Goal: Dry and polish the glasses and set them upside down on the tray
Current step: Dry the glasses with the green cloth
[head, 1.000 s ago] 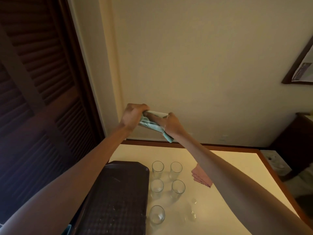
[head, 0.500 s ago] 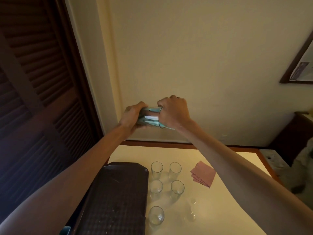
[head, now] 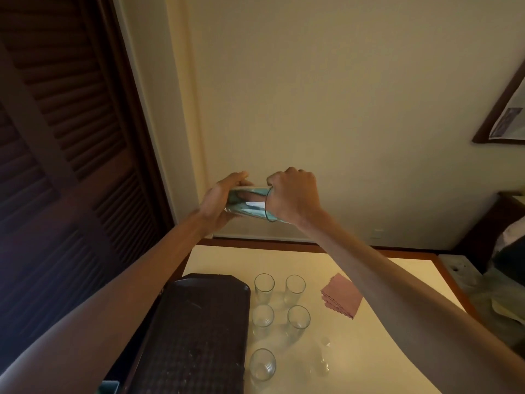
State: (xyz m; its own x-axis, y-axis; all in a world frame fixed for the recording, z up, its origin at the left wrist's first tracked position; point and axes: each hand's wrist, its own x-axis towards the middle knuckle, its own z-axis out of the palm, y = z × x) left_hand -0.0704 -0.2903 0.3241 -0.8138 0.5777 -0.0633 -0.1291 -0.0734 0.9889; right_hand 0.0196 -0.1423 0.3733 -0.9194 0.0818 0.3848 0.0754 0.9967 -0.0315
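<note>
Wall (head: 341,95): plain cream-yellow, filled most of the view behind.
Louvred door (head: 56,137): dark brown wood with slatted panels, took up the whole left side.
Trim (head: 181,109): pale cream strip, ran upright between the louvred door and the wall.
Skirting board (head: 255,238): pale, lay along the foot of the wall, just behind the table.
Table (head: 227,260): cream top with a reddish-brown wooden edge, stood close against the wall.
Framed picture (head: 508,115): dark frame, hung at the far right, cut off by the edge – content too blurred to read.
Dark wooden furniture (head: 483,223): stood right of the table, only partly seen.
Light: warm, dim and yellowish – the left side lay in deep shadow.
</note>
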